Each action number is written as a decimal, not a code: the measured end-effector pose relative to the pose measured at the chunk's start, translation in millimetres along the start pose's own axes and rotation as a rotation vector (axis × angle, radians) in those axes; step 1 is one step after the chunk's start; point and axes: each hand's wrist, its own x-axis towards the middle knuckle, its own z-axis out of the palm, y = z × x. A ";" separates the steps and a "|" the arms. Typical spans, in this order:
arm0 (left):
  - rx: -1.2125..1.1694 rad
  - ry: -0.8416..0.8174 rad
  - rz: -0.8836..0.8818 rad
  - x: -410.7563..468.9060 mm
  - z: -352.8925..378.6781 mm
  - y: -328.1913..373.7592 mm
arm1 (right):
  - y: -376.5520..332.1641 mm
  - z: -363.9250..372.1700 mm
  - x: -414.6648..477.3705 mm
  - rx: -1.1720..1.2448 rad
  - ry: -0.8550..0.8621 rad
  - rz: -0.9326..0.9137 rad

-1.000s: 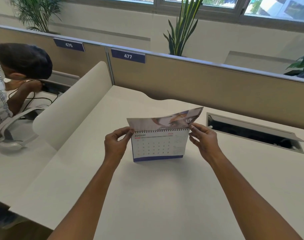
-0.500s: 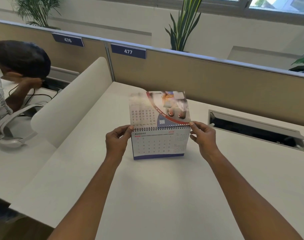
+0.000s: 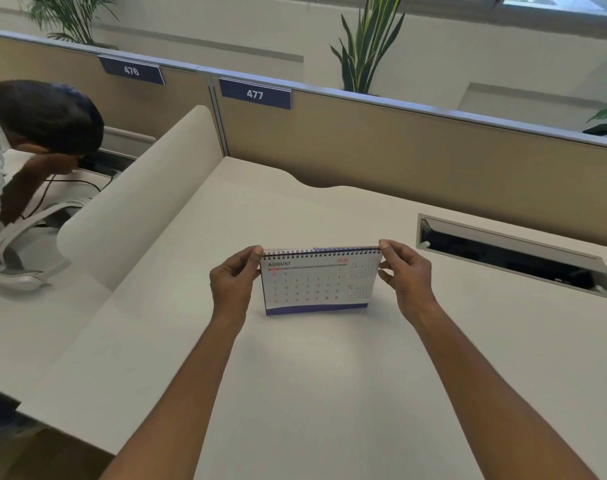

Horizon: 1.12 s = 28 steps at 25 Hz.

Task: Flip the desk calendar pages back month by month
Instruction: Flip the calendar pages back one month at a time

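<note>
Head view shows the calendar (image 3: 318, 285) standing on the bench (image 3: 329, 393), August page facing, spiral running left to right between the fingers. Left hand (image 3: 231, 284) and right hand (image 3: 404, 277) each pinch one top corner; both seem equally near.

White calendar (image 3: 316, 285) — blue band

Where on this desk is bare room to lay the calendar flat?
Bare desk lies between the forearms, in front of the calendar. More lies behind it, up to the partition. Crowded: the cable hatch beside the right hand; the curved divider beyond the left hand.
</note>
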 end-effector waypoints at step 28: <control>0.191 0.200 -0.186 -24.0 -14.5 -32.9 | 57.0 -11.5 -5.4 -0.061 0.150 0.141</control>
